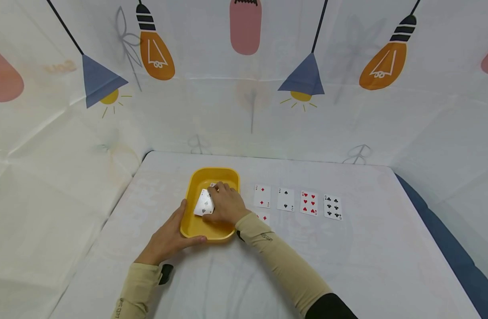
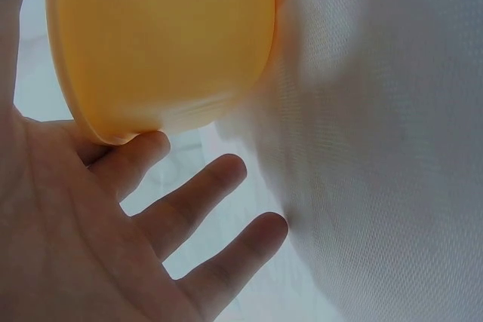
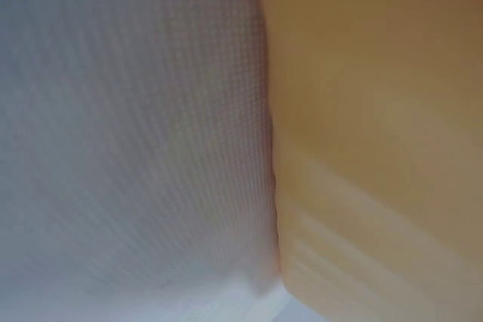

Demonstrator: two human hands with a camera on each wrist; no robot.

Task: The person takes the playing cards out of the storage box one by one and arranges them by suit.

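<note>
A yellow tray (image 1: 193, 230) stands on the white-covered table. My left hand (image 1: 168, 232) holds its near-left corner, the thumb along the near rim and the fingers at the left side. In the left wrist view, the index fingertip touches the tray's outer wall while the other fingers spread away. My right hand (image 1: 227, 204) reaches into the tray, thumb and bent fingers at the right edge of a playing card (image 1: 204, 204) with black pips. Part of another card shows by the fingertips. The right wrist view has only the tray's wall (image 3: 377, 141) and cloth, not the hand.
Right of the tray lies a row of face-up cards: a two of diamonds (image 1: 262, 196), a two of spades (image 1: 285, 199), a six of hearts (image 1: 309, 203) and a six of clubs (image 1: 333, 207). Another diamond card (image 1: 263, 218) is partly hidden under the right forearm.
</note>
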